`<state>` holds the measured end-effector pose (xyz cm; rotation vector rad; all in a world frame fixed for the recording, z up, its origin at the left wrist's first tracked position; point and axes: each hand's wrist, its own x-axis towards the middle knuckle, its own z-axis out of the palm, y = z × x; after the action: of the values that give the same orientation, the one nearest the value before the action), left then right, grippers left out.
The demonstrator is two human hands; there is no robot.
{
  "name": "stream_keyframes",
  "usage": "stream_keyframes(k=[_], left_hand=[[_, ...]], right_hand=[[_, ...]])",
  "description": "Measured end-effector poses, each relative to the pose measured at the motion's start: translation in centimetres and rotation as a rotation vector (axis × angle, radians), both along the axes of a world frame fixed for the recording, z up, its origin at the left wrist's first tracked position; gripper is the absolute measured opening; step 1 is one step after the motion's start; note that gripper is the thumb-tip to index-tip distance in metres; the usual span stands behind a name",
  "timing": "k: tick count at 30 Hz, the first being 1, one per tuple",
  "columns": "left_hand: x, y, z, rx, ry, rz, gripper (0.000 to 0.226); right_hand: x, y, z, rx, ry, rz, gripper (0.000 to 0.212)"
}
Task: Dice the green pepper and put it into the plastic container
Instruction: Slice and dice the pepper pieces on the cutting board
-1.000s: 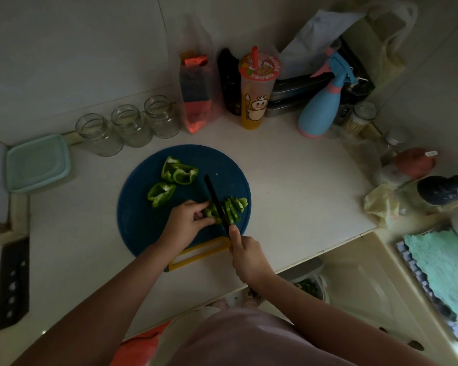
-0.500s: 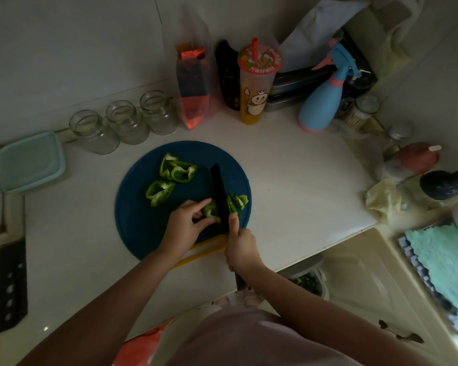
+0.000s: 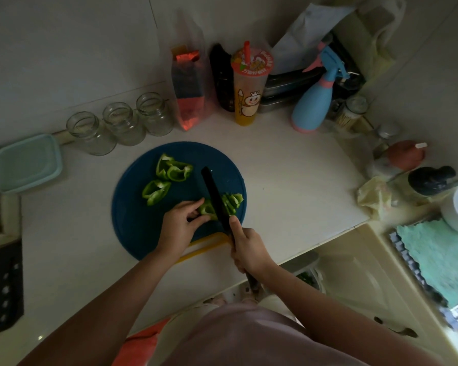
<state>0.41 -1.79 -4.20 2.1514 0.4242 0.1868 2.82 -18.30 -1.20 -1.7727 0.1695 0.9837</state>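
Observation:
A round blue cutting board (image 3: 132,215) lies on the white counter. My left hand (image 3: 179,225) pinches a green pepper piece (image 3: 206,208) near the board's right side. My right hand (image 3: 247,249) grips the handle of a black knife (image 3: 213,192), forefinger along its spine; the blade lies across that piece. Cut strips (image 3: 232,201) sit just right of the blade. Two larger pepper pieces (image 3: 173,170) (image 3: 155,191) rest on the board's upper left. A pale green plastic container (image 3: 28,163) with its lid on sits at the far left.
Three empty glass jars (image 3: 122,122) stand behind the board. A snack bag (image 3: 187,88), a drink cup (image 3: 250,85) and a blue spray bottle (image 3: 315,101) line the back. Bottles and a crumpled cloth (image 3: 373,196) crowd the right edge. A sink with a teal cloth (image 3: 434,254) lies at right.
The knife rose and came down again across the pepper piece, a little further left. My left hand has slid back slightly along the piece. More strips lie right of the blade.

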Motion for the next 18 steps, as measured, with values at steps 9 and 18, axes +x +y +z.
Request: stream_keyframes(k=[9, 18], left_hand=[[0.05, 0.07, -0.18, -0.023, 0.009, 0.004, 0.048], [0.22, 0.08, 0.06, -0.005, 0.013, 0.005, 0.047]], right_hand=[[-0.42, -0.14, 0.1, 0.054, 0.007, 0.012, 0.057], [-0.73, -0.22, 0.01, 0.061, -0.03, 0.032, 0.056]])
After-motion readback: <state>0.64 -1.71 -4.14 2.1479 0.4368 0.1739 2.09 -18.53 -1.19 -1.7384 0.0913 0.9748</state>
